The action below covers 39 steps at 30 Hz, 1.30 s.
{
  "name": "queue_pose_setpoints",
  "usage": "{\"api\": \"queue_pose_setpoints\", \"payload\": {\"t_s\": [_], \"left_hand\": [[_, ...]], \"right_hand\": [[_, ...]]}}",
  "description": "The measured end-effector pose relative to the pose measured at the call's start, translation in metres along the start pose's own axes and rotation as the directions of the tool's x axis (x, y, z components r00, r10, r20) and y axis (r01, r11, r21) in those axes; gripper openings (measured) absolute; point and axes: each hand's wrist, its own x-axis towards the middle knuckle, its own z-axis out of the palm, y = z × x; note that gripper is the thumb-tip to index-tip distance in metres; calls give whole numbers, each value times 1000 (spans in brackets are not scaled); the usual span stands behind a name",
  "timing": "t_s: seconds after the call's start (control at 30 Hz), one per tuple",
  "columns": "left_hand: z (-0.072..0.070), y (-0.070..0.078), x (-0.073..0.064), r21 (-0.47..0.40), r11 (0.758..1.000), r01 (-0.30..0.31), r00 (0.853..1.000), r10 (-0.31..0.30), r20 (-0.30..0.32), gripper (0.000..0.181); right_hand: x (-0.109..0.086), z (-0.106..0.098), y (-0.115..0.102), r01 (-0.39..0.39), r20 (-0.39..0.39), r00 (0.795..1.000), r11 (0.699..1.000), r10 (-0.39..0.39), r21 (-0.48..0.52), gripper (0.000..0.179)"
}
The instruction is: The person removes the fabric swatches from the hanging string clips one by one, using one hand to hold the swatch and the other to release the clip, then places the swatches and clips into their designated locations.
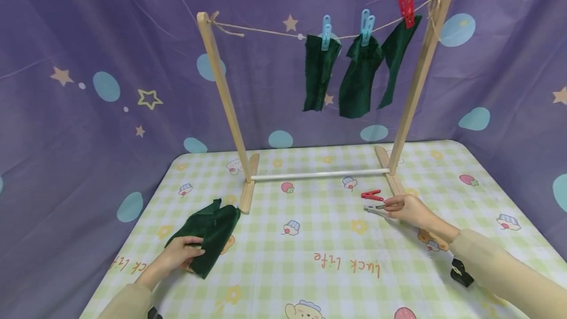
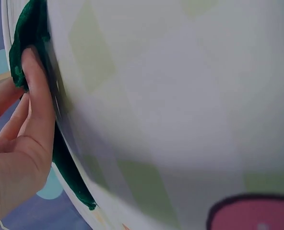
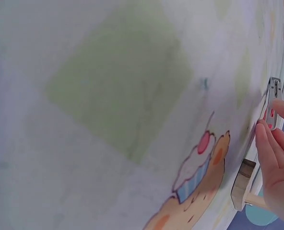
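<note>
Near the table's left side, my left hand [image 1: 173, 254] grips a dark green cloth [image 1: 214, 233], which spreads out ahead of the fingers close over the tabletop. The left wrist view shows the cloth [image 2: 31, 24] between thumb and fingers. On the right, my right hand [image 1: 409, 209] pinches a grey clothespin [image 1: 374, 210] by its end, low over the table. That clothespin [image 3: 275, 86] also shows at the fingertips in the right wrist view. Just behind it lies a red clothespin [image 1: 371, 195] on the tablecloth.
A wooden drying rack [image 1: 227, 100] stands at the back, with a string [image 1: 266, 29] tied between its posts. From the string hang three green cloths [image 1: 361, 80], held by two blue clothespins [image 1: 326, 38] and red ones [image 1: 408, 11]. A white rod [image 1: 319, 175] joins the rack's feet.
</note>
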Motion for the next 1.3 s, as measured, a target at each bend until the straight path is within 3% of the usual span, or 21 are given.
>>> {"api": "queue_pose_setpoints", "payload": {"t_s": [0.17, 0.27, 0.5, 0.8, 1.07, 1.3], "left_hand": [[-2, 0, -1, -11, 1000, -29, 1000, 29, 10, 40], [-7, 2, -1, -1, 997, -76, 997, 76, 20, 38], [-18, 22, -3, 35, 980, -195, 980, 196, -35, 34], [-24, 53, 9, 69, 941, -332, 942, 334, -21, 39], [-13, 85, 18, 91, 905, -415, 910, 415, 19, 34], [-3, 113, 26, 57, 874, -483, 875, 483, 25, 30]], "right_hand": [[0, 0, 0, 5, -9, 1000, 1000, -5, -17, 36], [0, -1, -1, -3, -19, 1000, 1000, 2, -19, 34], [3, -13, -13, 14, -54, 998, 999, -16, -46, 36], [15, -29, -44, 47, -82, 995, 997, -52, -64, 36], [27, -41, -75, 80, -131, 988, 996, -86, -49, 38], [33, -50, -99, 138, -162, 977, 990, -137, -6, 36]]}}
